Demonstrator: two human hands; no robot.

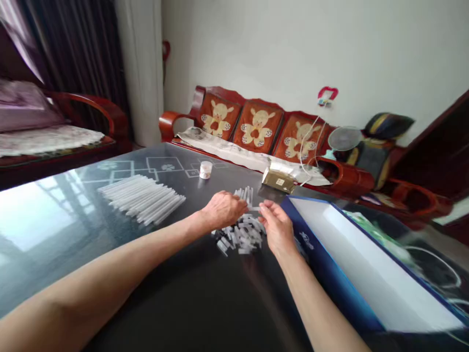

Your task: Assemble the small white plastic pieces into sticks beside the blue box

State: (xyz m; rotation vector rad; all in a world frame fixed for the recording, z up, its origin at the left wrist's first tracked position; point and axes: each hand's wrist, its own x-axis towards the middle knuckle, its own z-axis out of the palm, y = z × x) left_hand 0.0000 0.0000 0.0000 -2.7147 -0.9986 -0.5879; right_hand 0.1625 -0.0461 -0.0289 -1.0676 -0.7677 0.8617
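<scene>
Over the dark table my left hand point(224, 211) and my right hand point(276, 226) face each other with fingers closed. A short whitish plastic tube point(253, 209) spans the gap between their fingertips, each hand pinching one end. Below them lies a loose pile of short translucent tube pieces point(244, 237), partly covered by my left hand. Just behind my hands is a small row of white tubes point(245, 193). Farther left, long white tubes point(142, 198) lie side by side in a flat bundle.
An open blue box point(340, 264) with a white inside stands right of my right hand. A small white tub point(205, 170) sits toward the back of the glossy table point(164, 298). Behind it are a gold-brown carton point(279, 181) and a wooden sofa point(256, 124) with bear-patterned cushions.
</scene>
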